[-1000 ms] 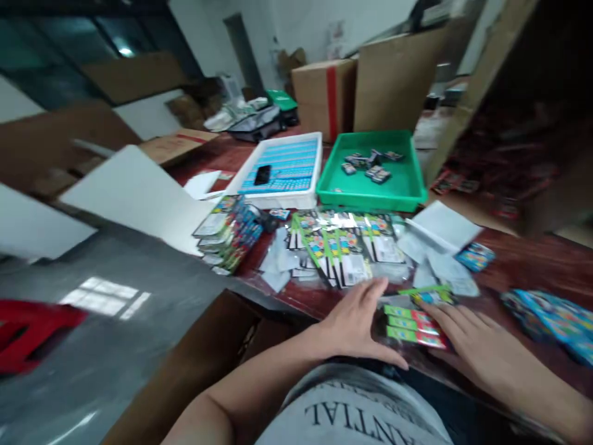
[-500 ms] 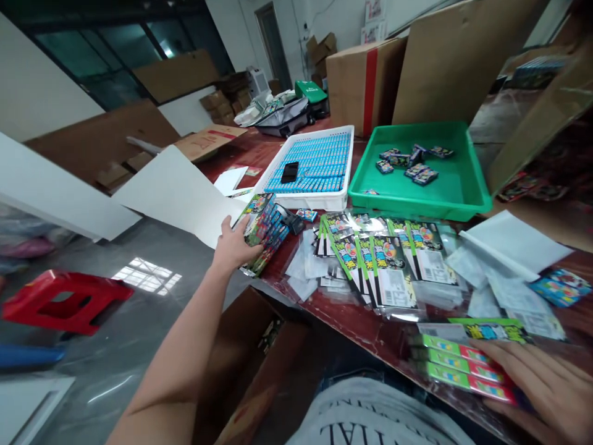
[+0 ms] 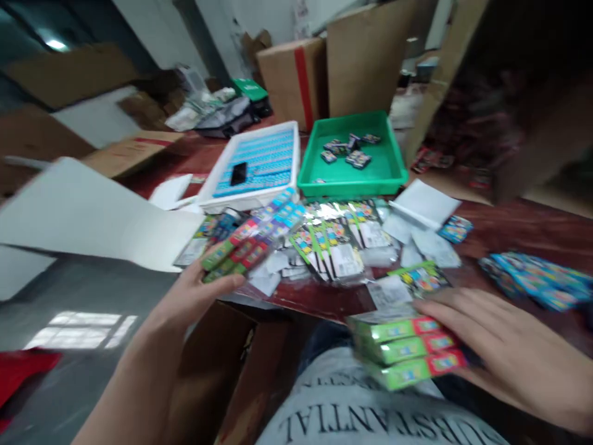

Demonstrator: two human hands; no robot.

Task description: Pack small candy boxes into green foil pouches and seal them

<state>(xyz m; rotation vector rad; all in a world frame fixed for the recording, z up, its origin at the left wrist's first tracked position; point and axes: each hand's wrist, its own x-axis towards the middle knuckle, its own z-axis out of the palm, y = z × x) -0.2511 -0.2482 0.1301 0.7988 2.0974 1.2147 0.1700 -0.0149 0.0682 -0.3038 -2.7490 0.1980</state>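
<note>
My left hand (image 3: 197,290) grips the near end of a long pack of small coloured boxes (image 3: 252,238), green, red, purple and blue in rows. That pack is lifted over the table's left edge and slightly blurred. My right hand (image 3: 504,346) is wrapped round the right side of a clear-wrapped pack of green and red boxes (image 3: 407,352), close in front of my shirt. Between the hands, several printed header cards in clear bags (image 3: 333,247) lie fanned out on the dark red table (image 3: 310,303). Another printed card bag (image 3: 407,284) lies just behind the right-hand pack.
A white tray (image 3: 296,167) of blue boxes carries a black phone (image 3: 239,173). Beside it, a green tray (image 3: 354,187) holds several small packets. White papers (image 3: 426,204) and blue packs (image 3: 542,281) lie to the right. An open carton (image 3: 208,371) stands below the table edge.
My left hand has lifted the long coloured pack off the table's left edge and brought it inward. My right hand still holds the green and red pack, now raised nearer my shirt. The view turned right.
</note>
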